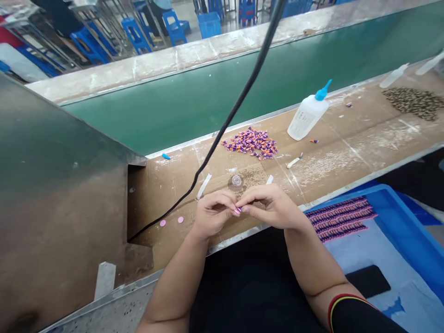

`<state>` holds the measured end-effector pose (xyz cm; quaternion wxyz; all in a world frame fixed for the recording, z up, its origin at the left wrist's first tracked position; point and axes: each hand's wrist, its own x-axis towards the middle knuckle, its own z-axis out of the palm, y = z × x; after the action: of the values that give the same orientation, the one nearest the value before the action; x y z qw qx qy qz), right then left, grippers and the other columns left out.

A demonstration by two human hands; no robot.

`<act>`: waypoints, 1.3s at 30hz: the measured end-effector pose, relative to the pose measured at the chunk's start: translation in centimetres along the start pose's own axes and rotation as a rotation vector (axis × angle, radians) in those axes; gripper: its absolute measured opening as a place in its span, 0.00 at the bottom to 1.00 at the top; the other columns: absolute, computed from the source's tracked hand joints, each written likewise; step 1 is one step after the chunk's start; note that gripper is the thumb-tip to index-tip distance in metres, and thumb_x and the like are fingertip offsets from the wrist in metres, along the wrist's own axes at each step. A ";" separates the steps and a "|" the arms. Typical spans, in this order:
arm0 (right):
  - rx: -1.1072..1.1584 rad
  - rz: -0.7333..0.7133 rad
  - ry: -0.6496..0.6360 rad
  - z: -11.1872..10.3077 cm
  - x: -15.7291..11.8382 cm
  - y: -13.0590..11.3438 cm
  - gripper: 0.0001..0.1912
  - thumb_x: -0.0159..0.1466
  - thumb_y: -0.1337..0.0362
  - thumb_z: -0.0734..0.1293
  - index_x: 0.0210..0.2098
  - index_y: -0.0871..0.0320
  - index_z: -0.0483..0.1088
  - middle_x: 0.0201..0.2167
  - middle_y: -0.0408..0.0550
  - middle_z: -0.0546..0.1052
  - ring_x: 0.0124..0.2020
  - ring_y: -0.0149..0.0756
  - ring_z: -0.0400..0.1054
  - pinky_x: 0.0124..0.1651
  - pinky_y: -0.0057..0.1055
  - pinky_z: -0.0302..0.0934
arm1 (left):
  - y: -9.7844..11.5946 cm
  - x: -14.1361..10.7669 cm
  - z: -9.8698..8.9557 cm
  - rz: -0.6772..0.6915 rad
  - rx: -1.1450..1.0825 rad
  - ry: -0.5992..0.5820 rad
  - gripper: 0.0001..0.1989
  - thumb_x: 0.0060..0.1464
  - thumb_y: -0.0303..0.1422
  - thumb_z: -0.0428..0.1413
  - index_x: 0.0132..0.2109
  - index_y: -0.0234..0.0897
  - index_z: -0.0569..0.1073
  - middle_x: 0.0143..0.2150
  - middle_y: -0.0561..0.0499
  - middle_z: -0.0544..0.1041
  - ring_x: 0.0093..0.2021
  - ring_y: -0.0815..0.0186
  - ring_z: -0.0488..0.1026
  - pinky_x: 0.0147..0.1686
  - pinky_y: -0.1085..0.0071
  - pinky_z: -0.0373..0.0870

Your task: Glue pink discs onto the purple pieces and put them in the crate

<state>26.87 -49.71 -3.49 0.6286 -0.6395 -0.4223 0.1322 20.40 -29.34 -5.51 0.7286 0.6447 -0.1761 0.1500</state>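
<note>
— Two bare hands in this head-cam shot, the left hand (214, 213) and the right hand (268, 206), meeting over the near edge of a cardboard-topped bench (347, 134). What are the fingers up to?

— Both sets of fingertips (227, 199) are curled in and clenched, pinching one tiny pink-and-purple piece (237, 210) between them. Nothing's been let go. Two flat pink discs (163, 223) sit left of the left hand, and one clear round cap (236, 181) sits just beyond the fingers.

— What's further out?

— One heap of purple-and-orange bits (250, 144) lies straight ahead, with one white glue bottle (308, 113) to its right. One brown speckled heap (414, 104) lies far right. Near right, a blue tray (391, 208) holds roughly five rows of pink-and-purple strips (342, 218).
</note>
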 end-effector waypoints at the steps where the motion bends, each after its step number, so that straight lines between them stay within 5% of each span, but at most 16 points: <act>1: 0.003 0.010 -0.004 0.0 -0.1 -0.1 0.07 0.72 0.68 0.73 0.44 0.55 0.86 0.40 0.47 0.89 0.40 0.35 0.83 0.44 0.30 0.74 | 0.0 0.0 0.1 -0.003 -0.002 -0.014 0.09 0.56 0.31 0.76 0.33 0.38 0.84 0.30 0.47 0.83 0.31 0.67 0.81 0.33 0.76 0.80; 7: -0.054 0.019 0.029 -0.4 -1.5 -0.9 0.08 0.72 0.66 0.71 0.42 0.57 0.85 0.40 0.50 0.88 0.41 0.37 0.82 0.45 0.31 0.74 | -0.5 -0.1 0.8 -0.031 0.036 -0.031 0.11 0.58 0.38 0.75 0.34 0.37 0.85 0.32 0.44 0.84 0.31 0.64 0.82 0.33 0.72 0.81; 12: -0.411 0.126 0.129 -7.0 -4.0 1.1 0.09 0.71 0.68 0.69 0.45 0.57 0.84 0.40 0.50 0.87 0.39 0.36 0.81 0.45 0.31 0.74 | -1.3 -0.1 0.4 -0.006 0.112 0.070 0.18 0.49 0.46 0.79 0.39 0.39 0.88 0.32 0.43 0.83 0.34 0.61 0.81 0.34 0.69 0.80; 16: -0.851 0.231 -0.013 -13.0 -4.8 4.3 0.10 0.65 0.75 0.68 0.36 0.58 0.82 0.38 0.52 0.84 0.40 0.39 0.78 0.48 0.34 0.72 | -1.6 0.1 -0.1 -0.003 0.133 0.140 0.17 0.51 0.46 0.78 0.38 0.39 0.87 0.30 0.44 0.82 0.32 0.62 0.80 0.33 0.70 0.79; 21: -0.928 0.195 -0.123 -14.5 -5.1 6.7 0.12 0.61 0.76 0.70 0.35 0.55 0.83 0.40 0.52 0.83 0.44 0.43 0.77 0.51 0.36 0.73 | -2.2 0.2 -0.6 -0.012 0.153 0.232 0.21 0.48 0.50 0.78 0.34 0.37 0.86 0.29 0.44 0.82 0.30 0.63 0.80 0.31 0.71 0.78; 26: -0.779 0.223 0.170 -14.1 -8.2 7.0 0.31 0.61 0.77 0.64 0.61 0.55 0.80 0.50 0.53 0.84 0.48 0.41 0.79 0.56 0.39 0.76 | -2.7 0.1 -1.0 -0.085 0.201 0.374 0.28 0.41 0.56 0.80 0.32 0.36 0.84 0.29 0.45 0.82 0.30 0.62 0.79 0.32 0.69 0.79; 31: -0.701 0.242 0.284 -12.5 -8.6 6.9 0.11 0.63 0.70 0.74 0.44 0.56 0.84 0.54 0.57 0.85 0.57 0.49 0.79 0.67 0.51 0.72 | -3.2 0.7 -1.4 -0.007 0.207 0.414 0.27 0.43 0.57 0.79 0.32 0.38 0.83 0.28 0.48 0.82 0.28 0.62 0.78 0.27 0.67 0.78; 34: -0.651 0.286 0.350 -12.4 -8.8 6.5 0.04 0.64 0.68 0.78 0.38 0.53 0.83 0.50 0.51 0.87 0.55 0.47 0.81 0.66 0.48 0.74 | -3.5 1.6 -1.6 0.060 0.193 0.419 0.28 0.41 0.56 0.79 0.30 0.37 0.81 0.25 0.51 0.79 0.23 0.65 0.75 0.23 0.69 0.75; 36: -0.623 0.346 0.436 -13.7 -10.8 5.9 0.02 0.68 0.64 0.77 0.40 0.52 0.83 0.48 0.47 0.88 0.51 0.41 0.83 0.60 0.39 0.76 | -3.7 2.4 -1.4 0.104 0.166 0.426 0.30 0.40 0.57 0.79 0.28 0.37 0.78 0.23 0.54 0.78 0.21 0.67 0.73 0.21 0.71 0.71; 39: -0.627 0.501 0.642 -17.0 -17.6 3.9 0.10 0.74 0.58 0.71 0.50 0.56 0.81 0.49 0.49 0.88 0.48 0.37 0.84 0.54 0.32 0.76 | -3.4 3.1 -0.8 0.147 0.120 0.471 0.31 0.36 0.55 0.80 0.24 0.37 0.73 0.21 0.57 0.76 0.20 0.69 0.69 0.19 0.73 0.67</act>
<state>29.54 -73.37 -10.48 0.4537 -0.8872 -0.0611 -0.0572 24.74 -28.97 -7.20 0.6971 0.6196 -0.0387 0.3586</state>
